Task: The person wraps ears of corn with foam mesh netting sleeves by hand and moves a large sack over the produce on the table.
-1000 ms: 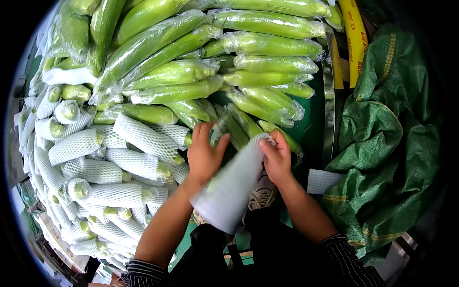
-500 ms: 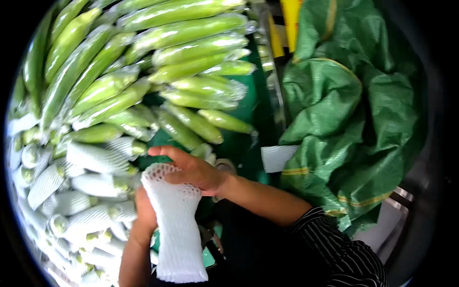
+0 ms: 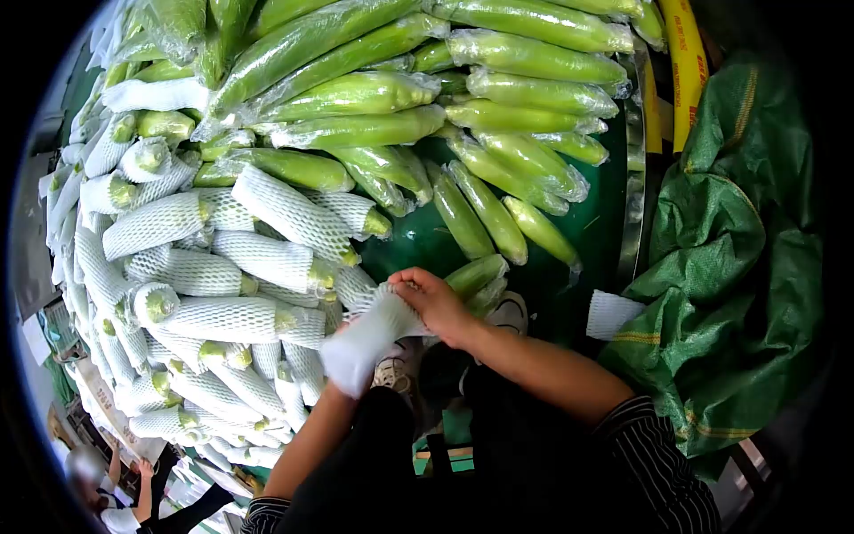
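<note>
The green tabletop (image 3: 578, 231) bears long green vegetables (image 3: 356, 96) in clear film and, toward the left, a heap of vegetables (image 3: 222, 319) in white foam nets, while a crumpled green sack (image 3: 712, 267), its contents hidden, lies at the right. Above the person's legs, a white foam sleeve (image 3: 369, 340) lies between the hands: the right hand (image 3: 438, 307) pinches its upper end; the left hand (image 3: 338, 392) is mostly covered, its grip unreadable.

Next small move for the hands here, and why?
Probably spread the upper end of the foam sleeve: the right hand has its fingers there, the sleeve looks slack, a plastic-wrapped vegetable lies just beyond that hand, and the sleeved vegetables piled at left wear similar netting.
</note>
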### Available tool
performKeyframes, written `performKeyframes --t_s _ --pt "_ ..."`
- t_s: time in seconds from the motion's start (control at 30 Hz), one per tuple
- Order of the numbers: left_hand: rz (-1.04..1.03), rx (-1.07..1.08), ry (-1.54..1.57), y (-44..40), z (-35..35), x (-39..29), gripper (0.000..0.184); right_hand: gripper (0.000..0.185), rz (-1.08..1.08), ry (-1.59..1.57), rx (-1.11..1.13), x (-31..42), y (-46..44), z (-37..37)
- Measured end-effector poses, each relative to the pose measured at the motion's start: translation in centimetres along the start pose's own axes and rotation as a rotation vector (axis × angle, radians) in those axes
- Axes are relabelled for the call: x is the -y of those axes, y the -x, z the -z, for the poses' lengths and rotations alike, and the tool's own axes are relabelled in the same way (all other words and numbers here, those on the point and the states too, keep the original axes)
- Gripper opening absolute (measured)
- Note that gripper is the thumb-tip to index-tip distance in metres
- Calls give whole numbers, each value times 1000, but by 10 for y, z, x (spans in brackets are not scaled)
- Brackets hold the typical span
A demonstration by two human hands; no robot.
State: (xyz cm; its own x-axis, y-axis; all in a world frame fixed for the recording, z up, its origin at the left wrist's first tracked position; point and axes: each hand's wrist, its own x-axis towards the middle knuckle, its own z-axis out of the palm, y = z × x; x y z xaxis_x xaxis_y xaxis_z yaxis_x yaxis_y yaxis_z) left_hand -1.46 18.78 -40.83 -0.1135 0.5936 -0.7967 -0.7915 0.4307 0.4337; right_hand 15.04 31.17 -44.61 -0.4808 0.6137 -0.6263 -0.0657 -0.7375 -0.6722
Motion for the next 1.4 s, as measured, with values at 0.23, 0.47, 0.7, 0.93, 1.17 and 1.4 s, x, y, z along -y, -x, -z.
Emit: performKeyframes --t_s 0.23,0.47,0.7,0.93,1.17,1.4 --pt "-542 20 -1787 -17 58 45 38 44 -332 412 106 -31 -16 -14" --pt "-595 -35 -1153 -2 1 -16 36 42 -114 -199 524 151 23 -104" --pt "-307 354 -1145 -25 -67 -10 27 55 600 1148 5 160 53 13" --pt "-808 455 -1617 -58 -143 23 67 86 -232 1856 -310 192 209 135" --pt "-768 611 -2012 -95 -196 45 40 17 -88 1807 -39 180 206 158" --pt "-693 554 -1241 -51 -140 -1 45 42 392 901 -346 131 88 83"
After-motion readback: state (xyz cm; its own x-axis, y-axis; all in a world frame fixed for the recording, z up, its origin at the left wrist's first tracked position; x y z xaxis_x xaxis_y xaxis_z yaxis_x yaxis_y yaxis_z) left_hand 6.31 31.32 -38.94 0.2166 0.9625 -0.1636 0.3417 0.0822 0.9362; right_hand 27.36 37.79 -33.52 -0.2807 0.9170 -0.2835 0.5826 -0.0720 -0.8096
